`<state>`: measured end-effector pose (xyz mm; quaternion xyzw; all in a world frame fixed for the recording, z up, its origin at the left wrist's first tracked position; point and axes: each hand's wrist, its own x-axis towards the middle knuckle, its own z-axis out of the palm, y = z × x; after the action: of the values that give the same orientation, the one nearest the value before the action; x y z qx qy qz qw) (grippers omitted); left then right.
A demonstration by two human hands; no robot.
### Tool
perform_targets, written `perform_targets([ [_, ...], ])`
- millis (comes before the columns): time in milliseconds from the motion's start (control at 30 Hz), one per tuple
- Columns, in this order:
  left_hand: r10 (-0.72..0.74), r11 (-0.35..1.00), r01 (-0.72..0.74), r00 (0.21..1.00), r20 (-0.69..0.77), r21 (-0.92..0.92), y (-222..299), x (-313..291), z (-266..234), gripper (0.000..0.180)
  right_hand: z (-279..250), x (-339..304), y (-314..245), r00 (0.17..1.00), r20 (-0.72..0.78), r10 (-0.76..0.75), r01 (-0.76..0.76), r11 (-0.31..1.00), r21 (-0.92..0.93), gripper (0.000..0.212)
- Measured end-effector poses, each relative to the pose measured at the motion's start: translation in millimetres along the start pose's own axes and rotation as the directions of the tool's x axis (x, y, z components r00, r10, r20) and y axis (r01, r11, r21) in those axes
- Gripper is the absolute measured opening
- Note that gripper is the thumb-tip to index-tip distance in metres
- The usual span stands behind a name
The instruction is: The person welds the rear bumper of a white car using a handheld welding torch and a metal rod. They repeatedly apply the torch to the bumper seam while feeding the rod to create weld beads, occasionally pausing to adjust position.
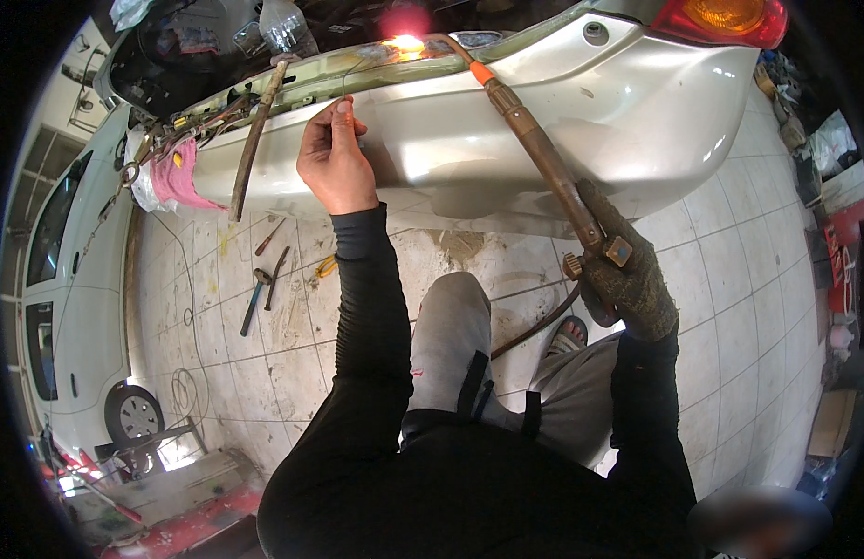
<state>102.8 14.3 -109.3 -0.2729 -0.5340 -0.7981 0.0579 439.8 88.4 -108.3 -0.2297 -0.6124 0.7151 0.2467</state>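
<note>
My bare left hand is raised in front of the silver car bumper. Its thumb and fingers pinch a thin metal rod, whose upper end runs toward a bright glow at the car's rear edge. A thick work glove covers my right hand, which is wrapped round the valve end of a long brass gas torch. From there the torch slants up and left across the bumper, past an orange band, and its bent tip points at the glow. The glare hides the heated spot.
A rusty bar and a pink cloth hang over the bumper's left part. A plastic bottle stands behind. On the tiled floor lie a hammer, a screwdriver and a torch hose. A white car is at left.
</note>
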Motion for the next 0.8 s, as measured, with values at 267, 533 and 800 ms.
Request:
perform_targets([
  [267,-0.009,1.0,0.009,1.0,0.002,0.022,1,0,-2,0.018,-5,0,-4,0.999,0.034,0.037,-0.037,0.999,-0.011,0.076],
  [533,-0.034,0.999,0.034,0.999,-0.026,0.003,4,0,1,0.02,2,2,-11,0.999,-0.027,0.034,-0.036,0.993,-0.11,0.072],
  [800,0.001,1.0,-0.001,1.0,-0.021,0.017,1,-1,-1,0.021,5,0,-6,0.998,-0.057,0.007,-0.015,0.991,-0.135,0.073],
])
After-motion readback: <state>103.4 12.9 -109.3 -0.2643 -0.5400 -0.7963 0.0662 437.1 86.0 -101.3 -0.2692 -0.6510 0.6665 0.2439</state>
